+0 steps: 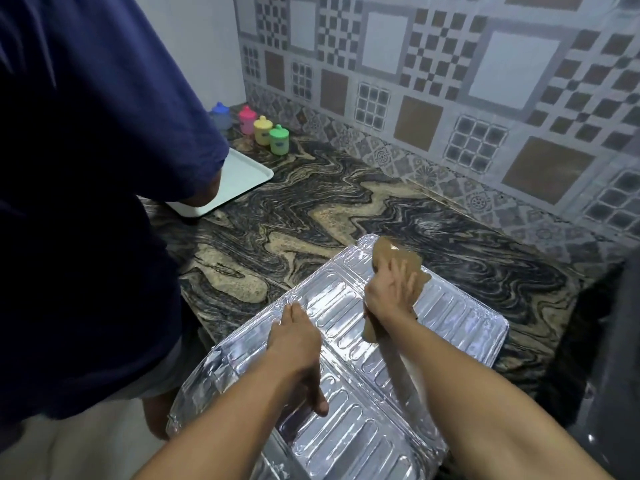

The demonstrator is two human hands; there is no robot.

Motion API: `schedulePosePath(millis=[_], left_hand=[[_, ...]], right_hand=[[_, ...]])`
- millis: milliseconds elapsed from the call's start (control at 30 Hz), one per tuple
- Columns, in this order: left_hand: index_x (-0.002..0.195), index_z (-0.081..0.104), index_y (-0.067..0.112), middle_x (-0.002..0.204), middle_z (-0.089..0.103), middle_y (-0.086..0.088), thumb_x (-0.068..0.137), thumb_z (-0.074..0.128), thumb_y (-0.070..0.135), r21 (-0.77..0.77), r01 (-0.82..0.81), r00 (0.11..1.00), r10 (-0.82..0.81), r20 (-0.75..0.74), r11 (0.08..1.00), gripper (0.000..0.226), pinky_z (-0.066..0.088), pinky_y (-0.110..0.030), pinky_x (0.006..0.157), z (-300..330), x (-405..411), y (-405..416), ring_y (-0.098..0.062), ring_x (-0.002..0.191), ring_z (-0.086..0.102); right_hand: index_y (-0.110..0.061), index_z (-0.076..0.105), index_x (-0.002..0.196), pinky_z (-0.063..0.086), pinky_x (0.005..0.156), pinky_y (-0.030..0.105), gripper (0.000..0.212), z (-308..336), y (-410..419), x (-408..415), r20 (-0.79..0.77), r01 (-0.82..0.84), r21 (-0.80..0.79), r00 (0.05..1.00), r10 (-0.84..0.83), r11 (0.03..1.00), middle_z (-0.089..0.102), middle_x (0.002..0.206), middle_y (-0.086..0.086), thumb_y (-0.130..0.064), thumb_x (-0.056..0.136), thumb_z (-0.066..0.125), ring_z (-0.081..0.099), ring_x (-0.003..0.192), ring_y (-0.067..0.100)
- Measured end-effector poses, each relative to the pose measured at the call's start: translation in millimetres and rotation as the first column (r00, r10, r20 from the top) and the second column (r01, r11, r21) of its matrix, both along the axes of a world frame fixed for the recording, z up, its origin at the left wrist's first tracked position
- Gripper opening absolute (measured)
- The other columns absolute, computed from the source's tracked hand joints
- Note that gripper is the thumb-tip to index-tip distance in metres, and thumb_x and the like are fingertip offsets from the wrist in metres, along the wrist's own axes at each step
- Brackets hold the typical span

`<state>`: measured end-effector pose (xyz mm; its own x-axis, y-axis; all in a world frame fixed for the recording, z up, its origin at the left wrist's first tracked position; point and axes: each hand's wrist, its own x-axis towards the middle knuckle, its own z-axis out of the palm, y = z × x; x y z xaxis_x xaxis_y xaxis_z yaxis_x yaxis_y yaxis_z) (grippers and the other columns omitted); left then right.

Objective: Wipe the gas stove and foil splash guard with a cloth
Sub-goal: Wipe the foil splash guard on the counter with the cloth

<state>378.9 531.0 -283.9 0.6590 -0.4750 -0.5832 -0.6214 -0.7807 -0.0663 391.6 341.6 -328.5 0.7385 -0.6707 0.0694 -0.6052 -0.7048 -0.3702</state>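
Two hands are seen over the foil splash guard [349,344], which lies flat on the marbled countertop [311,216]. A brown cloth [391,261] is grasped by the right hand [391,292] and pressed on the guard's far panel. The guard's left edge is gripped by the left hand [298,344]. Small blue marks on four coloured lidded cups [263,131] cannot be read.

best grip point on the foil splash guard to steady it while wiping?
Grip the ribbed silver foil splash guard on its raised upper-left edge, coming from the left, where the left hand holds it. The panel tilts up from the counter, leaving that rim free, clear of the brown cloth under the right hand.
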Motion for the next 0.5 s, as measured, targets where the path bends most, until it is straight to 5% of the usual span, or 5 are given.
schedulePosePath(millis=[100,267,500], left_hand=[[0.144,-0.013,-0.008,0.154,-0.021,-0.026,0.048,0.085,0.062,-0.013,-0.017,1.000,0.017,-0.005,1.000,0.154,0.013,-0.053,0.116,-5,2,1,-0.041,0.145,-0.010],[0.144,-0.017,-0.007,0.152,-0.027,-0.027,0.051,0.083,0.063,0.058,0.012,1.000,-0.011,-0.013,0.998,0.154,0.013,-0.054,0.115,-9,7,-4,-0.042,0.143,-0.018],[0.144,-0.017,-0.006,0.152,-0.027,-0.026,0.047,0.082,0.067,0.053,0.015,1.000,-0.015,-0.008,0.998,0.157,0.014,-0.055,0.115,-14,8,-3,-0.042,0.143,-0.017]], right_hand=[[-0.022,0.020,0.149,0.000,0.114,0.061,0.079,1,-3,24,-0.150,-0.113,-0.005,0.982,0.111,0.994,0.004,0.162,0.005,-0.013,0.078,0.053,0.000,0.146,0.035],[-0.036,0.038,0.135,0.019,0.101,0.057,0.057,5,-9,43,-0.177,-0.153,-0.049,0.974,0.142,0.987,0.029,0.146,0.007,-0.023,0.082,0.053,0.026,0.127,0.031],[-0.046,0.039,0.132,0.025,0.096,0.057,0.042,3,-19,50,-0.265,-0.191,-0.100,0.951,0.159,0.976,0.031,0.136,0.009,-0.033,0.092,0.040,0.029,0.121,0.031]])
